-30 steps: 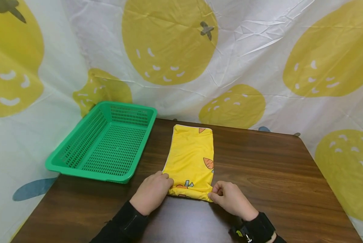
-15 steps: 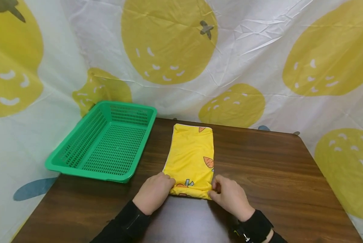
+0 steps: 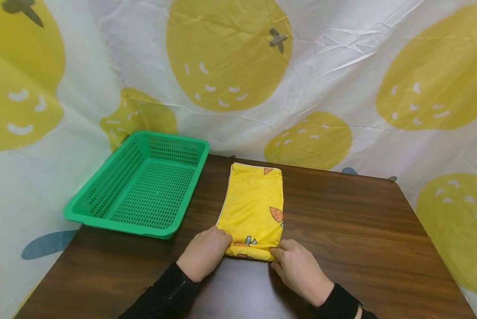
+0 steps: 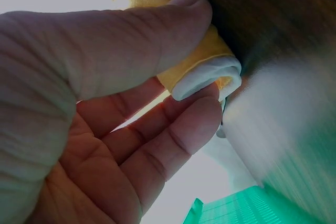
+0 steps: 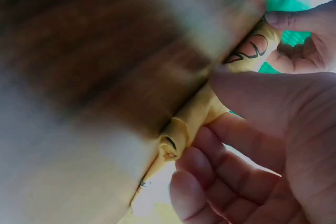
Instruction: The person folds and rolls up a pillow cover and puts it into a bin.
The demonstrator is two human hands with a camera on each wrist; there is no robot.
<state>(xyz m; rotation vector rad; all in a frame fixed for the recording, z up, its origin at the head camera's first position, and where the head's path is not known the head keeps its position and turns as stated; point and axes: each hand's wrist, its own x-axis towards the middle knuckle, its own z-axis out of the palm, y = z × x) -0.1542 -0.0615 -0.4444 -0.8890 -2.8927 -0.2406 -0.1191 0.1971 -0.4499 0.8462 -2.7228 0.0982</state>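
Observation:
A yellow cloth (image 3: 254, 204) with carrot prints and a white edge lies on the table as a long, narrow strip. Its near end is turned up into a small roll (image 3: 248, 252). My left hand (image 3: 205, 251) pinches the roll's left end, and the left wrist view shows the thumb over it, fingers on the other side and layered white trim (image 4: 207, 76) at the roll's end. At the right end, my right hand (image 3: 302, 270) holds the roll between thumb and fingers. In the right wrist view, the roll's coiled end (image 5: 170, 148) sticks out past the fingers.
A green plastic basket (image 3: 152, 192) with slotted walls stands at the table's left, beyond my left hand. The brown wooden table (image 3: 354, 230) stretches off to the right. Behind it hangs a white curtain (image 3: 238, 133) printed with yellow fruit.
My right hand has moved slightly left along the roll, and its thumb now lies lower against it. The left hand keeps its hold. The head view has shifted a little.

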